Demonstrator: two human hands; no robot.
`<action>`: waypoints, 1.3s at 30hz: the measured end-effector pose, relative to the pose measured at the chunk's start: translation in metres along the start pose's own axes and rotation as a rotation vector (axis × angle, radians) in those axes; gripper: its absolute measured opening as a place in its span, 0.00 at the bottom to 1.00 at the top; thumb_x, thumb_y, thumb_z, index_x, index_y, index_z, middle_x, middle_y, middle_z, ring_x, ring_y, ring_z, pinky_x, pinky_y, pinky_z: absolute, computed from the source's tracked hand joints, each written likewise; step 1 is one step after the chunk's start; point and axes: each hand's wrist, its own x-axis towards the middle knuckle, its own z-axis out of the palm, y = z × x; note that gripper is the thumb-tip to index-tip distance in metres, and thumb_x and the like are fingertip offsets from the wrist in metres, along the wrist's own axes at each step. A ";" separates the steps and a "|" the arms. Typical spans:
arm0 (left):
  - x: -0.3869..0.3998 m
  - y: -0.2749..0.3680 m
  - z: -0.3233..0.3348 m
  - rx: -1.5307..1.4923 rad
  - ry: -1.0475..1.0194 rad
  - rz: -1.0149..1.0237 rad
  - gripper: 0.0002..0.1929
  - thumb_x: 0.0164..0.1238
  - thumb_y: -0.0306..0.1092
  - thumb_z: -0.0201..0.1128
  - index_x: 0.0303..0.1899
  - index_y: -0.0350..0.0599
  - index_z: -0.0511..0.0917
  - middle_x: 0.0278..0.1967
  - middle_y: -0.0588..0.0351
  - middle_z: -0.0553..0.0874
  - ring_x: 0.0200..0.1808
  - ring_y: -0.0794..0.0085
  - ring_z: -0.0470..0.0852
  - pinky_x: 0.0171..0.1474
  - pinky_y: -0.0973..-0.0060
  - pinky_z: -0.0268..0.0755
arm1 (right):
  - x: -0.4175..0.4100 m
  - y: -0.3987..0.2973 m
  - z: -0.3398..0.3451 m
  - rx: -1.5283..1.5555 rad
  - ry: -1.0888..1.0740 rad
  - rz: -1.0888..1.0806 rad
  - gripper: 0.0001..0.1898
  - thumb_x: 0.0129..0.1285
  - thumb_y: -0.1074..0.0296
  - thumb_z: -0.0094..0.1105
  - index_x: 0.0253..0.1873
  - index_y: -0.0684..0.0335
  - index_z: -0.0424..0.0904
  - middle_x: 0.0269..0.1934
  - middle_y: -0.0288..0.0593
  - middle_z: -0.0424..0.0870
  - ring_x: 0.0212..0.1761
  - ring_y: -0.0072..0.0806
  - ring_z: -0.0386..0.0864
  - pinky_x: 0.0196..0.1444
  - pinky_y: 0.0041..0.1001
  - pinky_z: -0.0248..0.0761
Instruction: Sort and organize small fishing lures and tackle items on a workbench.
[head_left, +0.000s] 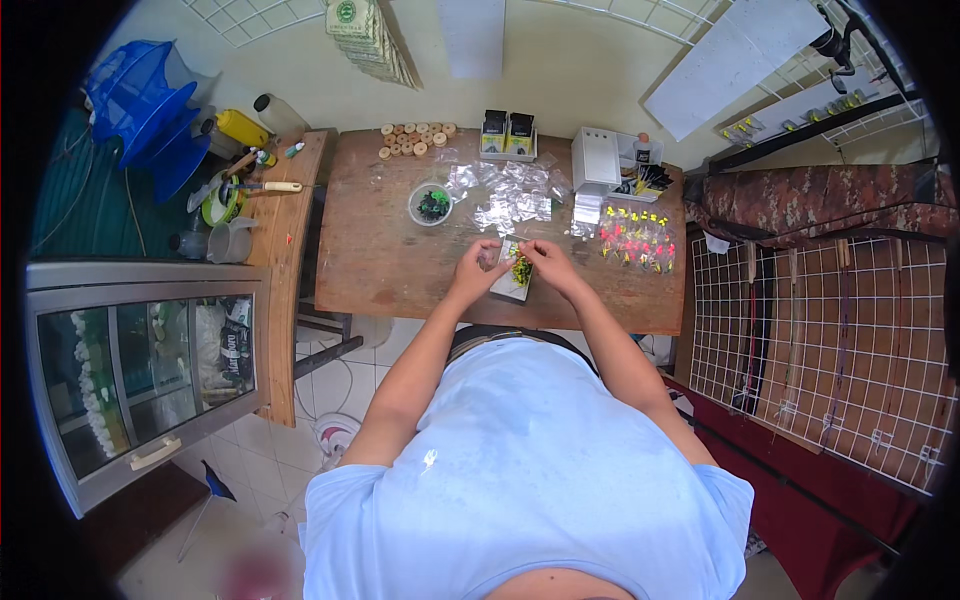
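Both hands meet over a small white tray (511, 288) near the table's front edge. Yellow-green and dark small pieces (520, 271) lie in the tray, between the hands. My left hand (477, 268) is at the tray's left side with thumb and fingers bent, thumb reaching over it. My right hand (549, 264) has its fingertips pinched together above the tray's right side; whatever is between them is too small to tell. Behind the hands, small clear plastic bags (517, 191) lie spread out. A round tub (430, 204) of green and black pieces stands to their left.
Rows of bagged pink and yellow pieces (637, 238) lie at the right. Behind stand a white box (596, 159), a holder of black packets (508, 142) and cork-like rings (417, 139). A side bench (281, 247) with a wooden-handled tool (282, 187) is at the left.
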 end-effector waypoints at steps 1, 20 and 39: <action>0.001 0.007 0.000 0.016 -0.071 -0.023 0.16 0.61 0.38 0.69 0.48 0.44 0.78 0.29 0.64 0.74 0.32 0.80 0.71 0.38 0.79 0.67 | 0.001 0.001 -0.001 0.005 0.004 -0.027 0.14 0.70 0.53 0.55 0.38 0.58 0.79 0.27 0.26 0.74 0.28 0.13 0.66 0.28 0.18 0.59; 0.007 -0.001 0.005 0.472 -0.195 0.032 0.11 0.60 0.42 0.67 0.39 0.49 0.84 0.27 0.49 0.84 0.31 0.56 0.83 0.36 0.62 0.74 | -0.006 -0.001 -0.018 -0.022 0.083 -0.127 0.15 0.70 0.55 0.57 0.38 0.62 0.80 0.31 0.29 0.78 0.34 0.16 0.70 0.39 0.20 0.65; 0.003 -0.023 -0.008 0.136 -0.077 -0.040 0.21 0.76 0.41 0.47 0.65 0.45 0.70 0.39 0.46 0.80 0.39 0.64 0.79 0.47 0.69 0.71 | -0.007 0.000 -0.004 0.173 0.057 -0.144 0.10 0.64 0.65 0.64 0.43 0.65 0.81 0.34 0.33 0.82 0.35 0.16 0.75 0.41 0.19 0.69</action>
